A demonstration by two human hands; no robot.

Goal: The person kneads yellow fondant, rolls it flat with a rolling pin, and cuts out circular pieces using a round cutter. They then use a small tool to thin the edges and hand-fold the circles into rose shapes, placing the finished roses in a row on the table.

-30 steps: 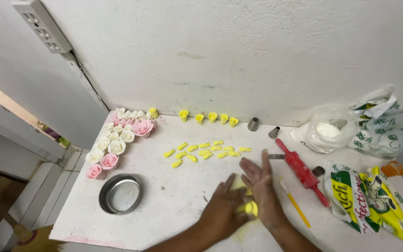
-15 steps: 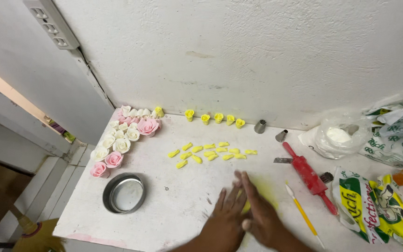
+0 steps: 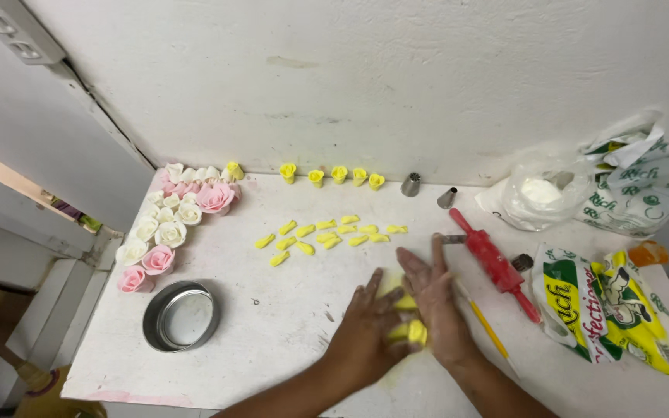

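Two hands flat together, left hand (image 3: 367, 329), right hand (image 3: 433, 298), pressing yellow dough (image 3: 410, 331)

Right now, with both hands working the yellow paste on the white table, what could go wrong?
1. The right hand lies close beside the red plastic rolling pin and thin yellow stick; a sideways sweep could knock them.
2. The left hand and right hand press soft yellow paste; pieces may stick to the fingers.
3. Small yellow paste petals lie just ahead and could get squashed.
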